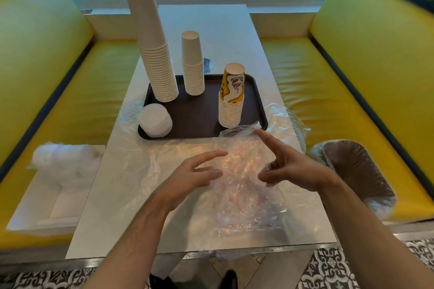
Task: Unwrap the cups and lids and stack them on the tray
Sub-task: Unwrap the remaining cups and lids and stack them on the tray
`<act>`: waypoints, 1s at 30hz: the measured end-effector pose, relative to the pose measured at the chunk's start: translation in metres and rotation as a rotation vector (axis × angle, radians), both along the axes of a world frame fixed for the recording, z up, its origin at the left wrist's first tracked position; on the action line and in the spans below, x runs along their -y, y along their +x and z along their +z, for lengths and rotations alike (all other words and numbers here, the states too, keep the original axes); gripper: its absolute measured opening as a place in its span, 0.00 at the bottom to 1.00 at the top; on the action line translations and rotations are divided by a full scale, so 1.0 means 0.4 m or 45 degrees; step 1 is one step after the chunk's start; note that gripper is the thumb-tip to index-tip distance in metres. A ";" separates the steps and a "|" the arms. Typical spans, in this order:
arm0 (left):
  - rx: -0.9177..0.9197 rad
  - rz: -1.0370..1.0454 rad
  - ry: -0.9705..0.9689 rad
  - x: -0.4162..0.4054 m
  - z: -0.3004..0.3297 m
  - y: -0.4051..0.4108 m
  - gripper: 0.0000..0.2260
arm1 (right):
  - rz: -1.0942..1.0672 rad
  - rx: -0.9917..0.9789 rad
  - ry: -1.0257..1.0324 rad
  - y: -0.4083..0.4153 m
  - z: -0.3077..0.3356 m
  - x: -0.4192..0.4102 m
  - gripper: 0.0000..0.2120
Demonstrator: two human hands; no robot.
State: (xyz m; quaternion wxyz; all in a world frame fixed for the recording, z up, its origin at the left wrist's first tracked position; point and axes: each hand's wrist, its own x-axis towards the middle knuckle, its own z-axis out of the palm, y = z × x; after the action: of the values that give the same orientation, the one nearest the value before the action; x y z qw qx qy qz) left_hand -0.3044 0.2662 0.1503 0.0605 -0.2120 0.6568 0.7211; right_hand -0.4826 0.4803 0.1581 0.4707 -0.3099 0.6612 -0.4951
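A dark brown tray (202,115) lies in the middle of the white table (122,206). On it stand a tall stack of white cups (155,54), a shorter white stack (193,65), a stack topped by a yellow printed cup (231,98), and a low pile of white lids (155,119). An empty clear plastic wrap (244,185) lies crumpled in front of the tray, its far end raised. My left hand (195,173) hovers over it with relaxed, spread fingers. My right hand (288,166) pinches the wrap between thumb and curled fingers, index finger straight.
More clear plastic (288,119) trails off both sides of the table. A wrapped sleeve of brown lids (357,176) lies on the right yellow bench. Wrapped white lids (63,162) sit in a white box on the left bench. A window is beyond the table.
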 end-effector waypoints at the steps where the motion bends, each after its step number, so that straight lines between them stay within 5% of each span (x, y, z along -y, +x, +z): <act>1: 0.013 0.001 0.031 -0.005 0.002 -0.012 0.17 | 0.006 0.036 -0.030 0.000 0.004 -0.005 0.51; 6: -0.061 0.161 0.276 -0.014 -0.003 -0.047 0.23 | 0.019 0.095 -0.071 -0.007 0.008 -0.028 0.51; 11: -0.096 0.109 0.224 0.001 0.004 -0.047 0.44 | 0.020 -0.018 0.052 -0.008 -0.002 -0.039 0.52; 14: -0.152 0.051 0.139 -0.003 0.014 -0.044 0.48 | 0.013 -0.022 0.102 0.003 -0.005 -0.044 0.54; 20: -0.093 0.027 0.088 -0.015 0.008 -0.033 0.40 | 0.099 -0.025 0.059 0.000 -0.010 -0.048 0.60; 26: -0.157 0.131 0.048 -0.028 0.000 -0.026 0.50 | 0.091 -0.025 0.047 -0.001 0.002 -0.041 0.63; 30: -0.160 0.305 0.064 -0.041 -0.015 -0.021 0.39 | 0.059 -0.069 0.024 0.000 -0.005 -0.034 0.62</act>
State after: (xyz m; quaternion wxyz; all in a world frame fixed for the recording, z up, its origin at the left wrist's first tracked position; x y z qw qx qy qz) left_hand -0.3128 0.2825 0.1443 -0.0621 -0.2418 0.6111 0.7512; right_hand -0.4827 0.4939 0.1560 0.4668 -0.3340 0.6710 -0.4694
